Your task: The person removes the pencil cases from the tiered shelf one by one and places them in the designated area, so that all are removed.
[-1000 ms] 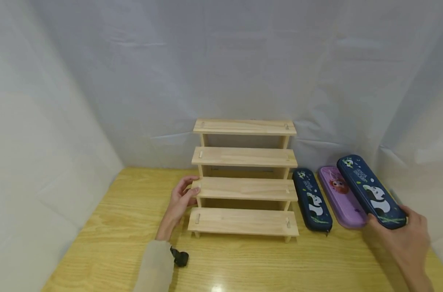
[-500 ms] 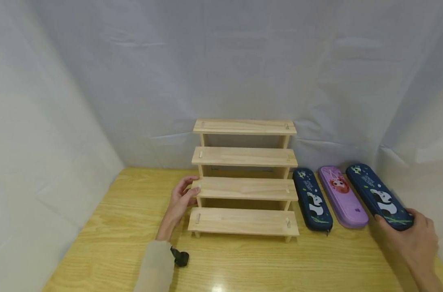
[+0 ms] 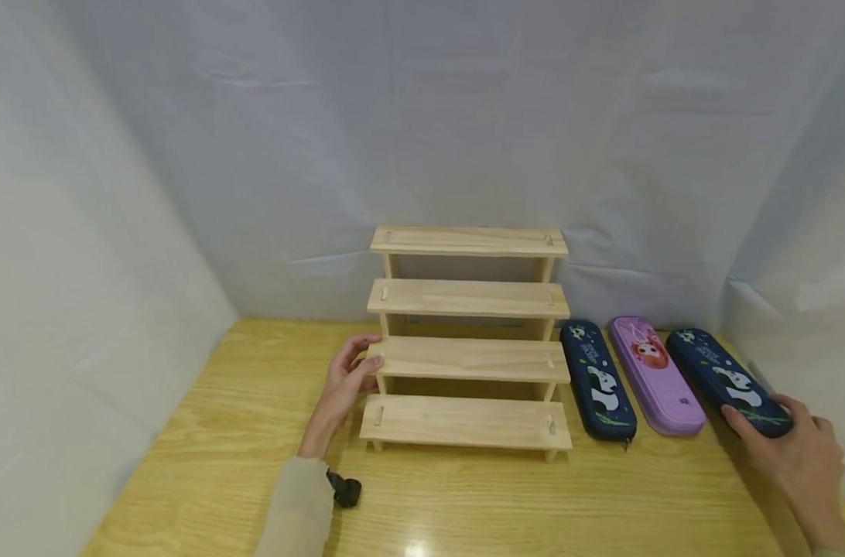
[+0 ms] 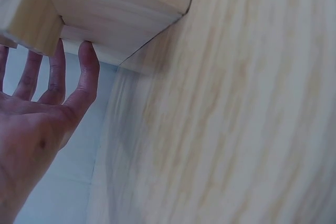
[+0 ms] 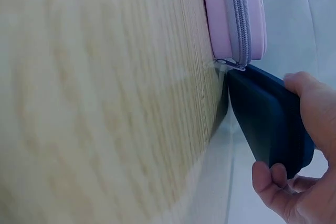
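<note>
At its left side, my left hand [image 3: 346, 379] grips a pale wooden stepped display rack [image 3: 467, 360], the thumb over one step's end. In the left wrist view the fingers [image 4: 88, 72] reach up to the wood. My right hand [image 3: 791, 449] holds the near end of a dark blue panda pencil case [image 3: 729, 379] at far right. Its near end is raised off the table in the right wrist view, the case [image 5: 270, 114] slanting beside the pink-purple one. A purple pencil case [image 3: 655, 375] and another dark blue panda pencil case [image 3: 596, 379] lie flat between it and the rack.
The wood-grain table [image 3: 464, 503] has white sheeting [image 3: 464, 116] behind it and along both sides. On the left wrist sits a small black device [image 3: 346, 491]. The rack's back stands close to the rear sheeting.
My right hand has carried the panda pencil case right and lowered it, from partly over the purple case to beside it. The left hand and the rack stay put.
</note>
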`<act>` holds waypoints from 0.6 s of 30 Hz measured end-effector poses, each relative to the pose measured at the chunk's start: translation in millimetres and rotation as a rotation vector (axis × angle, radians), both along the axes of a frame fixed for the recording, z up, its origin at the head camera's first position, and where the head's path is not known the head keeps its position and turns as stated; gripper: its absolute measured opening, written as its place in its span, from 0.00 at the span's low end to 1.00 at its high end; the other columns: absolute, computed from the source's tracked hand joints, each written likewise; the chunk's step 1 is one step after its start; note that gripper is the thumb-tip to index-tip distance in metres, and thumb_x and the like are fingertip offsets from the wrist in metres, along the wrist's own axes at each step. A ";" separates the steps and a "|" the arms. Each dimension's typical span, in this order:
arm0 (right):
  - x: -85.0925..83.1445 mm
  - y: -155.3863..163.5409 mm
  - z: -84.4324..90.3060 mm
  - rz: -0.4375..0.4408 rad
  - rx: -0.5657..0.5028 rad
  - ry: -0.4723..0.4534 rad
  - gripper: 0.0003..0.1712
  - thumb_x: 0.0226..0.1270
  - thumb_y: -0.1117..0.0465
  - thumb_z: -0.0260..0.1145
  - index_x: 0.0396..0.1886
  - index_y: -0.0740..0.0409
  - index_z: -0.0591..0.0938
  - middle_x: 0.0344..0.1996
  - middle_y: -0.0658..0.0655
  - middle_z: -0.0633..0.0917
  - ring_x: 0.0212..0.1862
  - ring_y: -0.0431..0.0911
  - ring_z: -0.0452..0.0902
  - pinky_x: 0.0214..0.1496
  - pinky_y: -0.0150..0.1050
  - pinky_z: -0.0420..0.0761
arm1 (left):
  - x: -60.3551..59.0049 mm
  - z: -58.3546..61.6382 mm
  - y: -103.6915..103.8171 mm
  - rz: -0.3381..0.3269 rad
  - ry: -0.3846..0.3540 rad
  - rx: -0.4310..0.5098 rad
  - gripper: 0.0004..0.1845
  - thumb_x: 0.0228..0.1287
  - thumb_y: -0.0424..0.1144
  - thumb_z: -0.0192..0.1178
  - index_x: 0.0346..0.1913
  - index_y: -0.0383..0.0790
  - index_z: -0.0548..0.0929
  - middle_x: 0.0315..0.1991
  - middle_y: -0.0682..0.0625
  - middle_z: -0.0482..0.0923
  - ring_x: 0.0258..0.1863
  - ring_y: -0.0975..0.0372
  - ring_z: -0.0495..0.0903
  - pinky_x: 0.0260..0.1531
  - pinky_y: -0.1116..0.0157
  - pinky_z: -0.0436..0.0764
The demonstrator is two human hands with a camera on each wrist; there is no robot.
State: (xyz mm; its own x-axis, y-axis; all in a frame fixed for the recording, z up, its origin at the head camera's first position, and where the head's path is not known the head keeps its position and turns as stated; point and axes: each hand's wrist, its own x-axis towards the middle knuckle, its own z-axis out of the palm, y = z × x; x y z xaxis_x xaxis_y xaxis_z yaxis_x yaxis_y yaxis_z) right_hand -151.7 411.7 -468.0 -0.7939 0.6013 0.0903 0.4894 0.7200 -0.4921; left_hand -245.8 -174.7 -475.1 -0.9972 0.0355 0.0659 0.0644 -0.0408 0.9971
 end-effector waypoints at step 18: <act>-17.5 7.9 -0.4 0.063 -0.049 -0.089 0.47 0.69 0.38 0.61 0.71 0.70 0.62 0.59 0.88 0.67 0.58 0.78 0.65 0.54 0.70 0.69 | 2.6 -0.8 -4.4 0.011 0.008 -0.008 0.21 0.72 0.34 0.59 0.66 0.40 0.73 0.57 0.54 0.74 0.46 0.63 0.81 0.38 0.61 0.87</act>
State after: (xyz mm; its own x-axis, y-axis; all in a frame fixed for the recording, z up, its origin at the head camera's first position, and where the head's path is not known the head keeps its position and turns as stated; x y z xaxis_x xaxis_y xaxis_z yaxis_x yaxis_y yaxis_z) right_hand -169.2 419.6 -468.5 -0.8340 0.5516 -0.0105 0.4868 0.7268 -0.4845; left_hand -243.2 -179.1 -475.9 -0.9970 0.0248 0.0738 0.0730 -0.0317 0.9968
